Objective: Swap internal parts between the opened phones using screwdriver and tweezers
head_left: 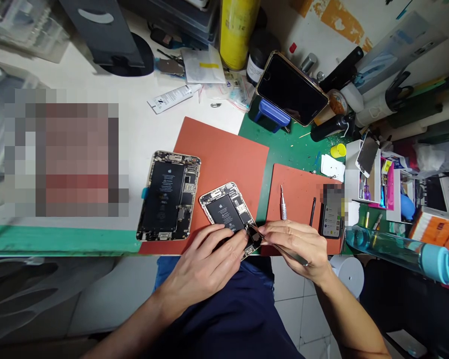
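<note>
A smaller opened smartphone (228, 214) lies tilted on the red-brown mat, its black battery and circuit boards exposed. My left hand (211, 259) holds it across its lower left part, with the fingers over the battery. Metal tweezers (294, 256) are pinched in my right hand (299, 244), their tips at the boards on the phone's lower right side. Whatever may be between the tips is too small to make out. To the left, a larger opened smartphone (168, 197) rests on the same mat, apart from both hands.
On the right-hand mat (288, 179) lie a screwdriver (283, 203), a thin black tool (313, 212) and a lit phone (331, 217). A blue water bottle (389, 244) lies at the right. Behind, a dark-screened phone (292, 89) leans on a blue stand (271, 114).
</note>
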The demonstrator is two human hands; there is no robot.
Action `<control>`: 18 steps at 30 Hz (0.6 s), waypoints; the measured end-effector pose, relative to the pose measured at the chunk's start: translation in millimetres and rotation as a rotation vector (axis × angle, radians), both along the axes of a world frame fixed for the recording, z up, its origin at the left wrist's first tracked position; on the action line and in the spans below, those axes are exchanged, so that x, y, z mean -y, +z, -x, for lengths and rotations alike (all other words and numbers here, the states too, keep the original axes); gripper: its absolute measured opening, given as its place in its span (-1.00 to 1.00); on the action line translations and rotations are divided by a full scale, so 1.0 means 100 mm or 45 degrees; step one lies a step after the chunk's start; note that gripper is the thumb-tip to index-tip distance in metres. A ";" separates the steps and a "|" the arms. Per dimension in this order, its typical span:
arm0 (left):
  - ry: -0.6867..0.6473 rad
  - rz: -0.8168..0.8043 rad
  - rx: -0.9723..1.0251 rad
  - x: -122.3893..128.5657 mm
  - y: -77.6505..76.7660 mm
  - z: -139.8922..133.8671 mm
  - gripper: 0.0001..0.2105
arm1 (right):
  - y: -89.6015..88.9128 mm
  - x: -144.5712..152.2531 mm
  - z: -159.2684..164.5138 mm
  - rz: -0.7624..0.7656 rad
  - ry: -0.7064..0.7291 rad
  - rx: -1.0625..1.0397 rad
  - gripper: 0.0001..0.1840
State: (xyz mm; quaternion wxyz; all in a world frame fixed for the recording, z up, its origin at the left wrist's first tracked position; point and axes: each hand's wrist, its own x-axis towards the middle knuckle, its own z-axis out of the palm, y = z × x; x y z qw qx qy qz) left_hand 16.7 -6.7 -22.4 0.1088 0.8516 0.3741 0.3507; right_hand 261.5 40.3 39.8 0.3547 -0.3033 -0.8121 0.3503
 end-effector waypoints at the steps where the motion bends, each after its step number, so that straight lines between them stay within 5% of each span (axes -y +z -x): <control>1: 0.001 0.000 0.000 0.00 0.00 0.00 -0.65 | 0.01 -0.01 0.00 0.005 -0.004 -0.002 -0.51; 18: -0.011 -0.016 -0.001 0.01 -0.02 0.02 -0.62 | 0.04 -0.04 0.00 0.011 -0.005 0.011 -0.55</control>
